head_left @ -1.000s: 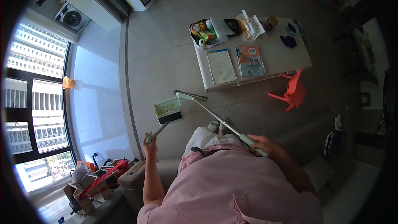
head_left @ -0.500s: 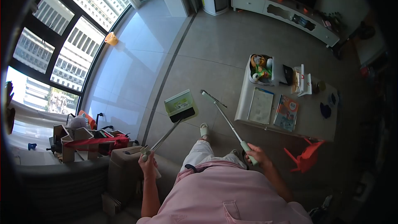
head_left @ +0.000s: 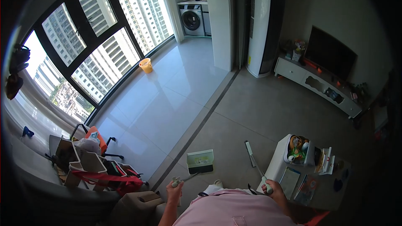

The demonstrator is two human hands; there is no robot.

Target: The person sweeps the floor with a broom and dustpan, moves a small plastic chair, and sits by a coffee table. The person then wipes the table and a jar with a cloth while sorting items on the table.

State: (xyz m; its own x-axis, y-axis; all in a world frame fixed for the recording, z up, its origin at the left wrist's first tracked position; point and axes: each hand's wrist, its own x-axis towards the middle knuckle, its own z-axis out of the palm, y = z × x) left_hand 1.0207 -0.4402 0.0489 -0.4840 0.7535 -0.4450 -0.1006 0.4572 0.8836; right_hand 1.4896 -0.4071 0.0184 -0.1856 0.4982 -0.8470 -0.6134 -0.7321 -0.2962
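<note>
My left hand (head_left: 173,191) is closed around the top of a long-handled dustpan (head_left: 200,162), whose green and black pan is low over the floor ahead of me. Whether the pan touches the tiles I cannot tell. In my right hand (head_left: 271,187) is the pale green grip of a broom (head_left: 251,154); its narrow head points away from me, to the right of the dustpan. A gap of floor separates the two tools. The lower body is mostly hidden by the pink shirt, with one light shoe tip showing.
A low table (head_left: 274,159) with a toy bin (head_left: 298,150) and books stands close on the right. On the left are a sofa (head_left: 134,209) and cluttered boxes (head_left: 90,161). An orange bucket (head_left: 145,65) sits by the window; a TV cabinet (head_left: 310,79) is at the far right.
My view has tilted up and shifted left, showing more of the window and washing machine. The broom head has swung to point more straight ahead. Both hands keep their holds.
</note>
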